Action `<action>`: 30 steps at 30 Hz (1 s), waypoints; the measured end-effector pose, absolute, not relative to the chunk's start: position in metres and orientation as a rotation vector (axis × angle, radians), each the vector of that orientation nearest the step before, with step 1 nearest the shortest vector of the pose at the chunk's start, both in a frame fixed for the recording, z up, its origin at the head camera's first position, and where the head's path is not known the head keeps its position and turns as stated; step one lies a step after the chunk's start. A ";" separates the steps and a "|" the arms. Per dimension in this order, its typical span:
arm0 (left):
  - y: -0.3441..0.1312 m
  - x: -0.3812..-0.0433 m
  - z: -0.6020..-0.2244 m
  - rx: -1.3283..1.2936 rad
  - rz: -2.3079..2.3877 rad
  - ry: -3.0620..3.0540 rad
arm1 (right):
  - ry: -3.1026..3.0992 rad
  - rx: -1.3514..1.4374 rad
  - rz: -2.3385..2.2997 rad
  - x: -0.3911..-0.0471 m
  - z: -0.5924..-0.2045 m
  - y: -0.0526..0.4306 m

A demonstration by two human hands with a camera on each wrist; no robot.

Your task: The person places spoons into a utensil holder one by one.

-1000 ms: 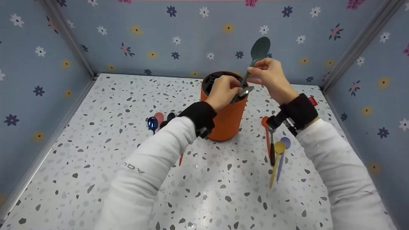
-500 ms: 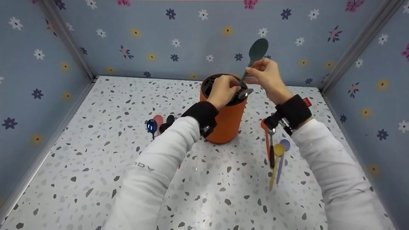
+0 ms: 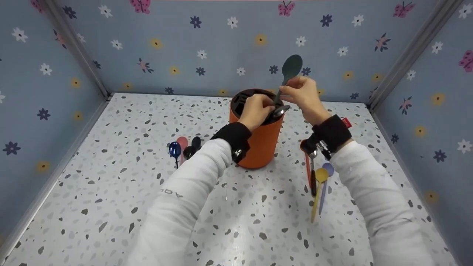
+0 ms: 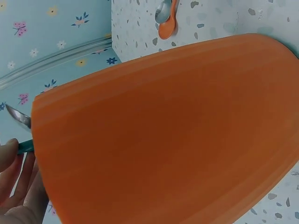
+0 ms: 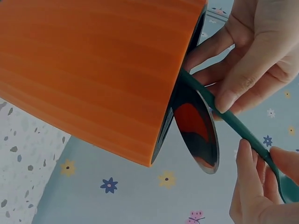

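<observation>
Over an orange utensil holder (image 3: 258, 147) with a black slotted top, my left hand (image 3: 255, 111) pinches the lower handle of a green spoon (image 3: 292, 67). My right hand (image 3: 303, 96) pinches the same handle higher up, just below the bowl. The green spoon leans to the right with its bowl up. In the right wrist view its lower handle (image 5: 240, 128) passes behind the holder's rim, so the tip is hidden. A shiny metal spoon (image 5: 198, 130) stands in the holder beside it, its bowl tilted out over the rim.
On the speckled table to the right lie an orange spoon (image 3: 308, 170), a dark-handled metal spoon (image 3: 313, 181), a yellow spoon (image 3: 321, 175) and a purple spoon (image 3: 327, 169). Left lie a blue spoon (image 3: 174, 149), a pink spoon (image 3: 182, 142) and dark ones, partly behind the left sleeve.
The green spoon and my right hand have come down and slightly left toward the holder. My left hand keeps its place at the slotted top. The head view has shifted a little.
</observation>
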State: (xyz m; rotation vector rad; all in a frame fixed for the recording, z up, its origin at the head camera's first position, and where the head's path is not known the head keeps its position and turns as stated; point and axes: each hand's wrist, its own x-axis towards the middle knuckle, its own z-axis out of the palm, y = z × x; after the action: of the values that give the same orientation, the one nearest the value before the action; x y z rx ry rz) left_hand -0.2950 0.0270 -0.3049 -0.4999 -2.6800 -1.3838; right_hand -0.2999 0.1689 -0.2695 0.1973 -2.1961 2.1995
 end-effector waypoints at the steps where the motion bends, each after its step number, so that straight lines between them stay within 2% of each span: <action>1: 0.027 -0.295 -0.306 -0.492 -1.385 -2.682 | -2.197 0.189 2.203 -0.300 -0.271 0.169; 13: 0.024 -0.293 -0.314 -0.484 -1.378 -2.714 | -2.236 0.092 2.211 -0.296 -0.282 0.175; 30: 0.006 -0.281 -0.305 -0.505 -1.462 -2.601 | -2.126 -0.016 2.300 -0.291 -0.286 0.214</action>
State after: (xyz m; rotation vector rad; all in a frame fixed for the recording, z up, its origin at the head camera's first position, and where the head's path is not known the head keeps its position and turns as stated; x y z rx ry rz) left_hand -0.2806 0.0060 -0.3048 -0.5045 -2.6011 -1.4615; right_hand -0.2908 0.2138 -0.2857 -0.0161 -2.1263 2.3002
